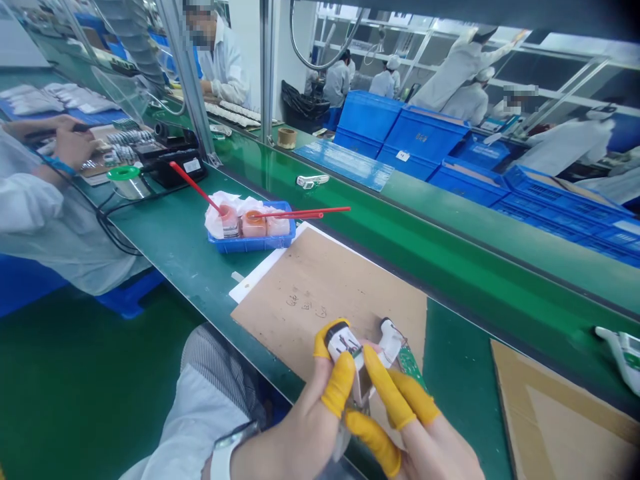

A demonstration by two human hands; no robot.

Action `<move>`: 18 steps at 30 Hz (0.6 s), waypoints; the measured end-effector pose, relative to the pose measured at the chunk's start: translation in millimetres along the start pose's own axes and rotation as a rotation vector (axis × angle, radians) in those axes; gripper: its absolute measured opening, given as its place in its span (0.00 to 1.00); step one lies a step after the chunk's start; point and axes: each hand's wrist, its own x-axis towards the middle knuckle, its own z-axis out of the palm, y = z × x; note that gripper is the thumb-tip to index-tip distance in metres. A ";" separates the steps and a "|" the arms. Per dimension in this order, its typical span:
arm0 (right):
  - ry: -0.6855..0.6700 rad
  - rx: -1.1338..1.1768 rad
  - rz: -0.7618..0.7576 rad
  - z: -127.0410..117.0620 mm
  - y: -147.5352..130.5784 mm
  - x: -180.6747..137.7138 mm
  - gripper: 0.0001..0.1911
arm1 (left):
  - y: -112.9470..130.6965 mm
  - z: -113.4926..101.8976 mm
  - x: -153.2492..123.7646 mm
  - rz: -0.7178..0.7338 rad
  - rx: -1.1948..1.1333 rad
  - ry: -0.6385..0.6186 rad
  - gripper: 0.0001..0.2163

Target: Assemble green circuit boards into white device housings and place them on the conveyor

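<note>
Both my hands wear yellow finger cots and meet at the bottom centre, over the near edge of a brown board (330,287). My left hand (320,407) is closed on a small white device housing (343,340) with wires showing inside. My right hand (415,420) is closed on a second white part (390,343) joined to a green circuit board (413,365). The two parts sit close together between my fingertips.
A blue tray (253,243) holds small orange pots, with two red sticks (305,213) and white tissue. A co-worker's hand (70,143) works at the left beside a solder spool (125,175). Blue crates (415,137) line the far side. A white device (625,353) lies on the green belt.
</note>
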 end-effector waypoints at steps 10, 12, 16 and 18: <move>0.075 -0.096 -0.273 -5.2 14.7 18.2 0.13 | 11.1 14.4 14.4 -0.226 -0.317 -0.048 0.19; 0.115 -0.040 -0.251 -3.0 14.4 17.9 0.13 | 13.4 16.9 14.2 -0.250 -0.314 -0.081 0.19; 0.145 0.063 -0.232 0.3 14.2 17.1 0.12 | 16.9 19.3 14.5 -0.255 -0.256 -0.085 0.19; 0.141 0.074 -0.224 0.6 14.3 16.6 0.12 | 17.9 19.8 15.1 -0.259 -0.233 -0.087 0.19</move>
